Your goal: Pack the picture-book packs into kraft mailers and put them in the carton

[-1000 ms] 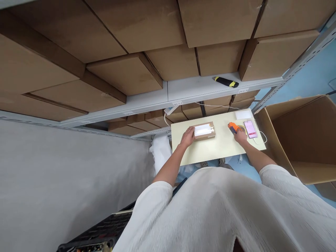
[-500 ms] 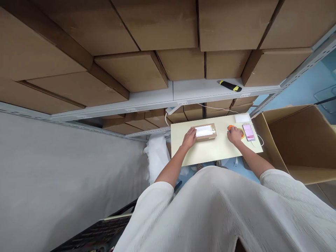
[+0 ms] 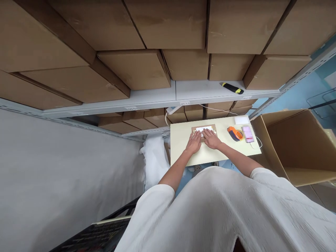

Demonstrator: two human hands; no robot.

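Note:
A small cardboard box point(image 3: 212, 126) with a white paper point(image 3: 204, 128) on its top lies on the pale yellow table point(image 3: 181, 131). Both my hands rest on it, side by side. My left hand point(image 3: 194, 142) lies on the left part of the box, fingers stretched out over the top. Over the right part lies my right hand point(image 3: 211, 138), its fingers flat on the paper. An orange and dark blue tape dispenser point(image 3: 234, 133) sits on the table to the right, apart from my hands.
Right of the dispenser are a phone point(image 3: 247, 134) with a cable and a white block point(image 3: 241, 120). A utility knife point(image 3: 232, 88) lies on the shelf point(image 3: 194, 91) among cardboard boxes point(image 3: 186, 64). A large open carton point(image 3: 301, 140) stands at the right, white wrapping point(image 3: 155, 159) at the left.
My right hand has let go of the tape dispenser and moved left onto the box. My left hand's fingers have moved further over the top of the box.

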